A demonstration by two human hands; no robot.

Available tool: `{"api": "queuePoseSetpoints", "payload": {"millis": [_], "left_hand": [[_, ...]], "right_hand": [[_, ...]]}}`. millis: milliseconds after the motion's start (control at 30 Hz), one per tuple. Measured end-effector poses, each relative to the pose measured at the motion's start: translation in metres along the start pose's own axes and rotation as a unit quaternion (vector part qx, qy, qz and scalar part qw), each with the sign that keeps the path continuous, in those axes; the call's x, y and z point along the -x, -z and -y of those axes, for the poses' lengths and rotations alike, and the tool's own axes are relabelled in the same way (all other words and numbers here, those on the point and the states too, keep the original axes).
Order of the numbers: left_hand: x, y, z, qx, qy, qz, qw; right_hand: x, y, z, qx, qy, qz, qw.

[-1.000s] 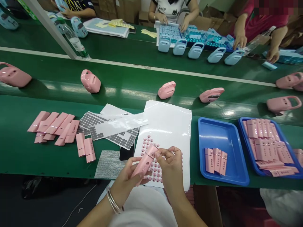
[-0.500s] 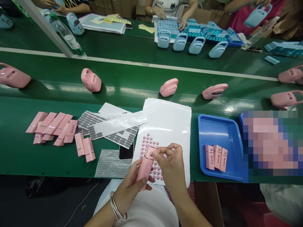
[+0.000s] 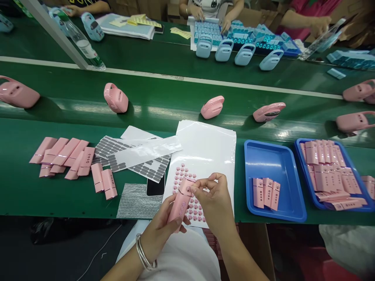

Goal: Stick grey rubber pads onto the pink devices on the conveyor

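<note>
My left hand (image 3: 166, 220), with silver bangles at the wrist, is wrapped round a pink device (image 3: 180, 203) held tilted over my lap. A round sticker shows near the device's top end. There my right hand (image 3: 215, 199) is pinched, thumb and forefinger touching the device's edge beside the sticker; anything between those fingertips is too small to make out. Beneath both hands lies a white sheet (image 3: 205, 152) with rows of small round pink stickers (image 3: 195, 212).
Pink devices lie piled (image 3: 67, 152) at the left, beside grey-patterned sheets (image 3: 140, 152) and a phone (image 3: 155, 188). Two blue trays (image 3: 275, 156) (image 3: 319, 203) at right hold pink devices. Pink handled items (image 3: 212, 107) stand on the conveyor (image 3: 164, 89). Across it, people's hands work among blue parts.
The pink handled items on the conveyor have shifted slightly right. A person at the back right has lowered a blue item. My hands keep nearly the same pose on the device.
</note>
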State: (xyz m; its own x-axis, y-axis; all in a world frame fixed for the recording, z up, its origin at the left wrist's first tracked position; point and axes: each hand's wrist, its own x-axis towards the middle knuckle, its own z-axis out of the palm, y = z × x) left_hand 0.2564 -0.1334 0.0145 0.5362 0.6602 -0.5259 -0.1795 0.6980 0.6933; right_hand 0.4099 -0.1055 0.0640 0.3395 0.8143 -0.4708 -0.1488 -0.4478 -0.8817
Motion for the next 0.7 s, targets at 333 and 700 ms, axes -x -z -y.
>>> {"api": "queuePoseSetpoints", "payload": {"millis": [333,700], "left_hand": [[0.0,-0.002,0.005,0.002,-0.003,0.009,1.0],[-0.007,-0.011,0.006,0.067,0.005,0.015,0.998]], "right_hand": [[0.001,-0.002,0.0,0.049,0.002,-0.015,0.999],[0.015,-0.02,-0.037,0.122,0.012,-0.022,0.992]]}}
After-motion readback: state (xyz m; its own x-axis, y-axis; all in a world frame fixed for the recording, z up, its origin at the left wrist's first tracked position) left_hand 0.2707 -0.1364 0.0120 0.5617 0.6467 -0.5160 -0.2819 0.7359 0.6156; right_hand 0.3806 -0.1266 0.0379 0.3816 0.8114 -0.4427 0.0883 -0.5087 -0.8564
